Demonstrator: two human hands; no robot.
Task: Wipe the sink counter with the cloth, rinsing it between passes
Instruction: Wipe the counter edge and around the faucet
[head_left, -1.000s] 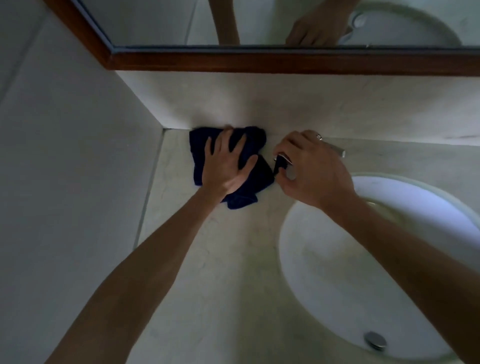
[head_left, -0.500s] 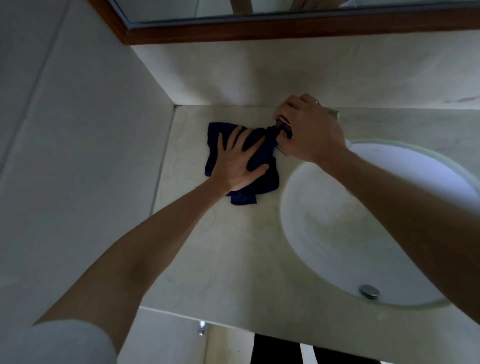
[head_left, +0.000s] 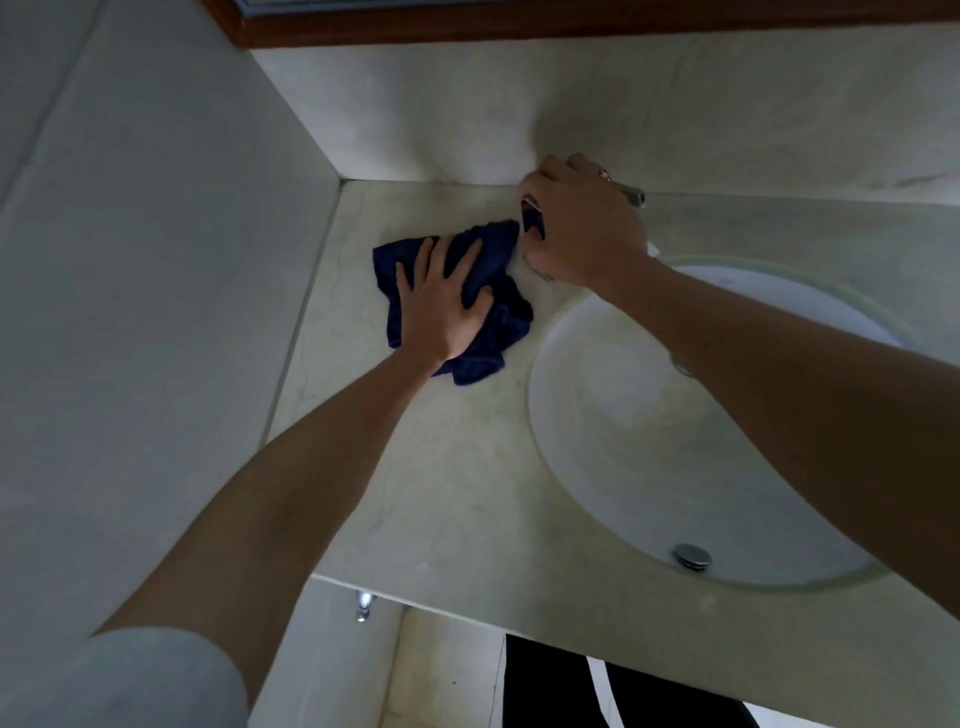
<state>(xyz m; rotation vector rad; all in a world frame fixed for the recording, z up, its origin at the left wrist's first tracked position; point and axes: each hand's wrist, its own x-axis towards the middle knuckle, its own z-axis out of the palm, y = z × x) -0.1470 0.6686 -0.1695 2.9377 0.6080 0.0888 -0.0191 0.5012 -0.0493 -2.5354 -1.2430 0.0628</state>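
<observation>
Keep your flat left hand (head_left: 441, 306) pressing the cloth (head_left: 485, 317) across the desk (head_left: 441, 467) while your right hand (head_left: 582, 228) grips the tap (head_left: 636, 196).

We see a dark navy cloth (head_left: 493, 332), crumpled and bunched into uneven folds, lying flat on the pale, faintly veined stone desk (head_left: 441, 467). It sits toward the far left part of the desk, a little short of the back wall, just left of the round white sink (head_left: 623, 415) sunk into the desk. One pointed corner of the cloth reaches toward the far right; a folded lump trails toward the near edge.
</observation>
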